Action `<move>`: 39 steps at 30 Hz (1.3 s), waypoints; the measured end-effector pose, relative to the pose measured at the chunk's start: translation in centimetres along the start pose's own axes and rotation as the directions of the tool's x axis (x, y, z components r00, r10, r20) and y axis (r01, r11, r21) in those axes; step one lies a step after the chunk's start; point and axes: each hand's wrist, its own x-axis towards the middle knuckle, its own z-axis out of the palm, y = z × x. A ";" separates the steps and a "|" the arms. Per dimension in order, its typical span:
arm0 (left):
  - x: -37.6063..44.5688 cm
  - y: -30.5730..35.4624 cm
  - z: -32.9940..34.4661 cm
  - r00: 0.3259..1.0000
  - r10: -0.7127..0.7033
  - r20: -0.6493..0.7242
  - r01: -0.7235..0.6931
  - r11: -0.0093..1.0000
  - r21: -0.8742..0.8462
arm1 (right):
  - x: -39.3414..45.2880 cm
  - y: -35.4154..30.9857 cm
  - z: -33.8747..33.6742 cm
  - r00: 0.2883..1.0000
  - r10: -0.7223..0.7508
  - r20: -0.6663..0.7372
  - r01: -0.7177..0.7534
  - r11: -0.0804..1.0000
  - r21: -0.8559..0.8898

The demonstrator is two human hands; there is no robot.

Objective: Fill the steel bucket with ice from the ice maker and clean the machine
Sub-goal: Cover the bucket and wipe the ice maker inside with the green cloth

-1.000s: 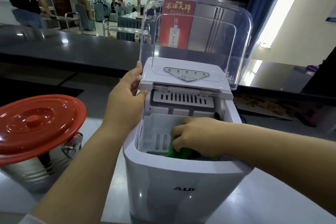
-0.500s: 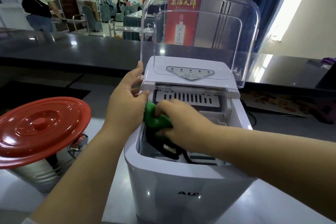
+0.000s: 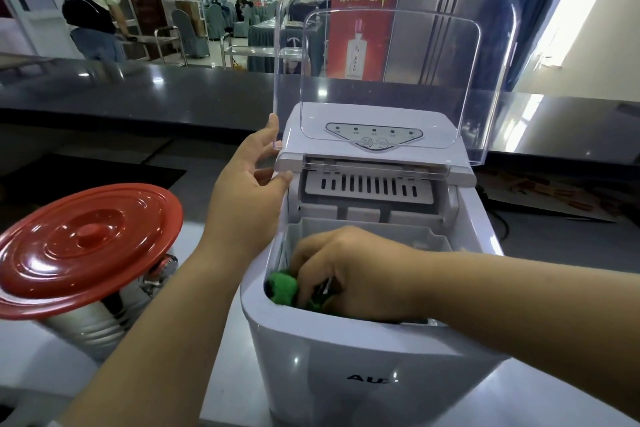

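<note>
A white ice maker (image 3: 363, 357) stands on a pale counter (image 3: 519, 402), its clear plastic lid (image 3: 391, 55) raised upright above the control panel (image 3: 375, 137). Inside the open ice compartment, the right hand (image 3: 349, 270) curls its fingers down around a green cloth (image 3: 282, 288), pressing it into the front left corner of the bin. The left hand (image 3: 246, 198) rests loosely open against the machine's upper left edge, thumb touching the top housing and fingertips near the lid's lower corner. To the left of the machine, the steel bucket (image 3: 90, 319) sits near it, covered by a red lid (image 3: 86, 246) set askew.
</note>
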 end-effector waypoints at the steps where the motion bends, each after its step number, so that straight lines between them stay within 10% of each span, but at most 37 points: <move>1: 0.0 -0.1 0.0 1.000 0.003 0.000 -0.003 1.000 0.001 | 0.0 0.0 0.1 1.000 -0.008 -0.024 0.008 1.000 -0.021; 10: 0.1 -0.5 -0.1 1.000 0.019 0.005 -0.020 1.000 0.017 | 1.6 1.0 -0.3 0.897 0.169 -0.409 -0.222 0.971 -0.085; 23: 0.1 -0.4 -0.2 1.000 0.000 0.008 0.000 1.000 0.020 | 0.2 -0.7 -0.1 0.969 0.236 0.067 -0.238 0.971 0.017; 32: 0.1 -0.4 -0.2 1.000 0.000 0.003 0.000 1.000 0.026 | 1.1 0.4 -1.0 0.862 0.431 -0.265 -0.413 0.902 0.124; 39: 0.0 -0.1 -0.2 1.000 -0.005 0.010 0.005 1.000 0.019 | 0.9 -0.5 -0.5 0.934 0.330 0.135 -0.343 0.935 0.092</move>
